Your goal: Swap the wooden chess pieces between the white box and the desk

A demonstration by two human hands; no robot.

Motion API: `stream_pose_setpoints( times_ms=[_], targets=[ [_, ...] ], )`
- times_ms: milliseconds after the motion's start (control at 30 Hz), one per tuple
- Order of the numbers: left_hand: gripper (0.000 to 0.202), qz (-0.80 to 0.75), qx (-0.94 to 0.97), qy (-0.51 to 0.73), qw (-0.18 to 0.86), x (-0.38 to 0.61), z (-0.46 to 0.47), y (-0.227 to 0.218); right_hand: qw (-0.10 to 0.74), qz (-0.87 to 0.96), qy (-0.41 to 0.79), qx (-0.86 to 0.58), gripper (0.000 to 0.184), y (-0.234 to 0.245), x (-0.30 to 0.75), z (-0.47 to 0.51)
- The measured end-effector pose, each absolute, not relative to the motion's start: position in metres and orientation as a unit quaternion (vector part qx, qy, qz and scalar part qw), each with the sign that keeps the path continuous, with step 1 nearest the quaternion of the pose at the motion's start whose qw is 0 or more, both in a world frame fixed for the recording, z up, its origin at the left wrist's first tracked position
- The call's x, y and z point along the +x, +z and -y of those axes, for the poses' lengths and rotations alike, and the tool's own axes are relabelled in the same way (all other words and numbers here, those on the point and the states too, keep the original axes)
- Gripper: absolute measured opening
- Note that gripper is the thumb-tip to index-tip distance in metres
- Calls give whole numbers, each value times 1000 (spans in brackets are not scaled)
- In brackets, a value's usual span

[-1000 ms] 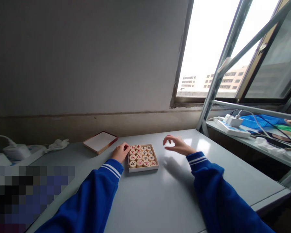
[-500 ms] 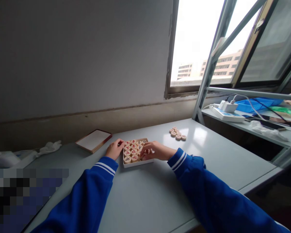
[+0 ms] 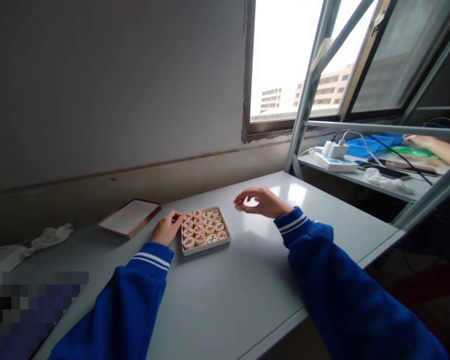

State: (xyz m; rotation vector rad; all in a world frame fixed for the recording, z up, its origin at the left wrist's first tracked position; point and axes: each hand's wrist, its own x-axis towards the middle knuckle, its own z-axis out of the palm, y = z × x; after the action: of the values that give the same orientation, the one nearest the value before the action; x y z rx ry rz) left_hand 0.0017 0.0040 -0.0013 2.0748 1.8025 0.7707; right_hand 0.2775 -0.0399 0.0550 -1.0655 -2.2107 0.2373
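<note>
- As far as can be judged, the layer in view in the open box (image 3: pixel 210 246) is filled, with no gap showing among its xiangqi pieces (image 3: pixel 199 229).
- One held piece (image 3: pixel 238 206) is outside the box, and the lid (image 3: pixel 129 218) is off; whether a lower layer lies beneath cannot be told.
- Count: sixteen pieces in the box, in four rows of four, marked in red or black; one more in the right hand; one box; one lid.
- The right hand (image 3: pixel 263 202) has its grip pinched on that piece, above the tabletop (image 3: pixel 225 300) and to the right of the box.
- The left hand (image 3: pixel 166 228) touches the box's left side; I cannot tell whether its grip clasps the wall or merely rests there.
- The box sits flat on the tabletop; the lid lies left of it, near the left hand, pale inside upward.
</note>
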Motion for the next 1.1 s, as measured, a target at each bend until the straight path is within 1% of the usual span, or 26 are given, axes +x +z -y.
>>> stream_pose_setpoints(
  times_ms=[100,267,400,433,467,567,600,633,667,800,900,933,967,1033,1067,1100],
  targets=[
    [21,-625,720,269,140,2,-3,-1,327,821,14,-467,18,46,313,40],
    [22,-620,723,275,134,2,-4,-2,299,809,-25,-506,22,13,352,31],
    [21,-629,718,264,139,2,-4,-1,240,807,-57,-536,18,-2,360,27],
    [21,-630,718,262,141,3,-3,0,223,800,-76,-552,20,-4,360,27],
    [20,-630,717,261,143,3,-3,0,209,787,-102,-572,25,-5,359,27],
    [20,-626,718,267,147,4,-1,2,204,730,-187,-625,51,-7,357,27],
    [20,-624,719,270,147,4,-1,2,207,717,-204,-633,55,-8,357,27],
    [20,-623,719,272,146,4,-1,1,207,710,-214,-638,56,-9,358,27],
    [20,-621,720,274,145,3,-1,1,203,708,-217,-641,53,-9,359,27],
    [20,-619,722,273,143,3,-2,0,178,708,-202,-653,27,-6,363,30],
    [20,-622,720,272,141,3,-2,1,167,711,-188,-657,20,-2,363,34],
    [20,-623,719,273,139,3,-1,1,168,710,-186,-659,22,-1,362,34],
    [20,-624,719,274,138,3,-1,1,171,705,-186,-662,28,-1,362,34],
    [21,-623,718,278,138,4,-1,1,179,697,-191,-668,47,-3,361,32],
    [21,-622,719,279,138,4,-1,1,177,696,-195,-668,54,-5,361,30],
    [21,-620,720,280,136,4,-1,1,168,700,-196,-666,54,-7,361,28]
  ],
)
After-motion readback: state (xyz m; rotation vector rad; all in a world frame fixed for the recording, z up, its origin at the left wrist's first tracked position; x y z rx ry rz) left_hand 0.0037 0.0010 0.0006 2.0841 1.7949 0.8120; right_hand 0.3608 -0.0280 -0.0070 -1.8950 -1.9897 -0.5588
